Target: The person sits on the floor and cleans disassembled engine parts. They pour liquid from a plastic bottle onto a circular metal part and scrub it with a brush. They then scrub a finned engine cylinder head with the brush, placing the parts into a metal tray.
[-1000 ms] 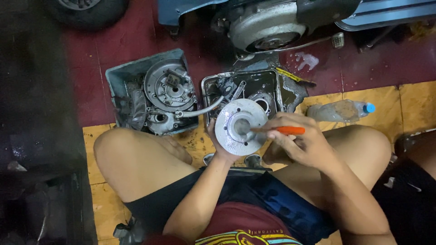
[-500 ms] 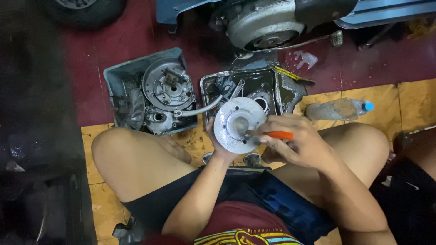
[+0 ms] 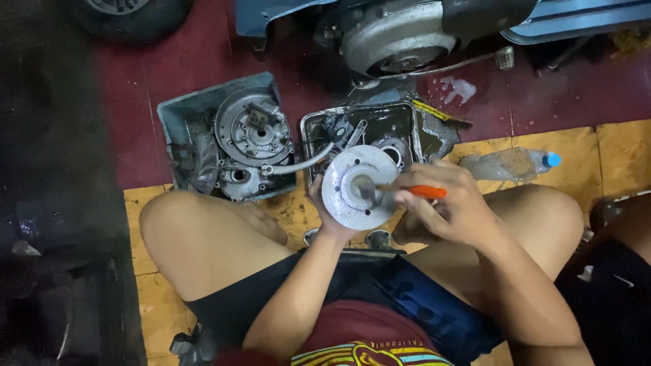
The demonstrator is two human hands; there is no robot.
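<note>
Head view: a round metal disc (image 3: pixel 359 188) is worked with an orange-handled tool (image 3: pixel 415 192) above the person's lap.

The disc sits upright in the left hand (image 3: pixel 324 215), fingers curled behind its lower rim, face toward the camera; the right hand (image 3: pixel 447 210) is closed around the tool's handle, tip at the raised hub. Keeping the disc braced and the tool square to the hub would likely stop it slipping. Beyond, on the floor, lie an open engine case in a grey tray (image 3: pixel 178 118), a second oily tray (image 3: pixel 308 125) and a plastic bottle (image 3: pixel 512 164).
</note>
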